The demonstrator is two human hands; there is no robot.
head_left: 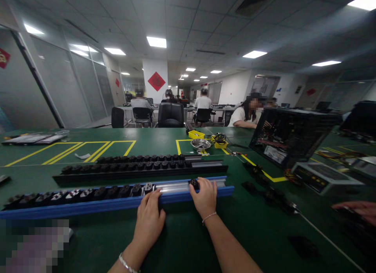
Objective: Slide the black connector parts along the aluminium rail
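A long blue rail (88,207) lies across the green table (182,241) in front of me, with a silver track (173,185) and a row of several small black sockets (100,192) set in its left part. My left hand (149,218) rests on the rail's front edge, fingers curled over it beside the last socket in the row. My right hand (205,196) pinches a single black socket (194,183) on the silver track, further right.
A second, black rail (141,171) full of sockets lies just behind. Beyond are a metal bowl (200,143), yellow bins (196,134), an open computer case (289,134) at right and another person's hand (357,208) at the right edge. People sit at desks behind.
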